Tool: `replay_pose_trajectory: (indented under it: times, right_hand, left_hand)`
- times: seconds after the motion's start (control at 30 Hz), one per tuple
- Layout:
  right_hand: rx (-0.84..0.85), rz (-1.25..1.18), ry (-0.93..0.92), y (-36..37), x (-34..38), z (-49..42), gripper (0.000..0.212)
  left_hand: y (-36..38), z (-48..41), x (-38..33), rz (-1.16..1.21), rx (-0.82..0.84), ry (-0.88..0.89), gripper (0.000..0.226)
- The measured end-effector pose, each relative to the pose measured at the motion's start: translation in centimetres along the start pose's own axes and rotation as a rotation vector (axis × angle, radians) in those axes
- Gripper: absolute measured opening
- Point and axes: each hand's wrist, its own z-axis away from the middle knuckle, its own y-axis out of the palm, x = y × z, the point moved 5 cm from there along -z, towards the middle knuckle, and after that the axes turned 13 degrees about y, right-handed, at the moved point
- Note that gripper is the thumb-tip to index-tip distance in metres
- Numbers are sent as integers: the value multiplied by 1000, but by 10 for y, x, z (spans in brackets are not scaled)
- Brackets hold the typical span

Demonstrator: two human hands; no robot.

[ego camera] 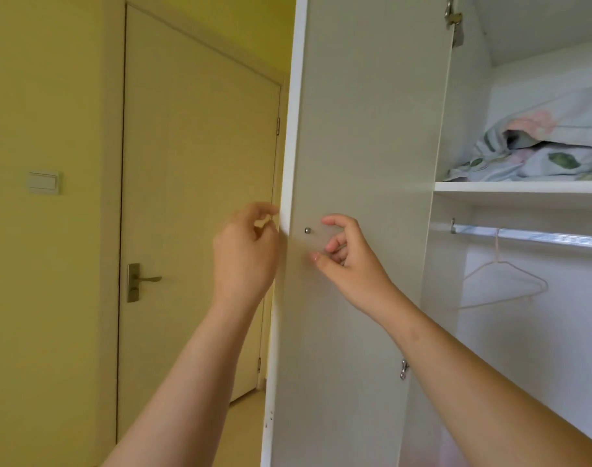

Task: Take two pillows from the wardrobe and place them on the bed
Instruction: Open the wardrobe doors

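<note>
Wardrobe door edge [287, 156] between half-curled hands [244, 251] [347, 256]

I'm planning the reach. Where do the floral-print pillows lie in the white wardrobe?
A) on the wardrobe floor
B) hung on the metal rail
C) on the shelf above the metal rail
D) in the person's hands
C: the floral-print pillows lie on the white shelf, which sits above the metal rail.

The wardrobe door [355, 146] is standing open in the middle, the left hand [244, 254] at its outer edge and the right hand [350, 264] just before its inner face. To its right, pillows [554, 143] are lying stacked on the shelf [520, 189] — below, a hanger [505, 284] is hanging from the rail [537, 236]. Behind, leftward, a room door [193, 197] is standing right of a wall switch [43, 183].
</note>
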Motion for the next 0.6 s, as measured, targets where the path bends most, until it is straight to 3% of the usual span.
replay_pose_trajectory:
  times: [0.1,0.37,0.47,0.6]
  right_hand:
    - [-12,58,33,-13,1,1,39]
    - [-112,195,59,-92,2,10,31]
    - [-193,236,96,-140,-3,22,27]
    - [-332,346,155,-212,-6,44,24]
  left_hand:
    - [-5,-2,-27,-43,-56,144,24]
    - [74,14,-82,79,249,218,21]
    - [122,19,-102,202,355,155,19]
    - [190,28,-139,300,453,202,17]
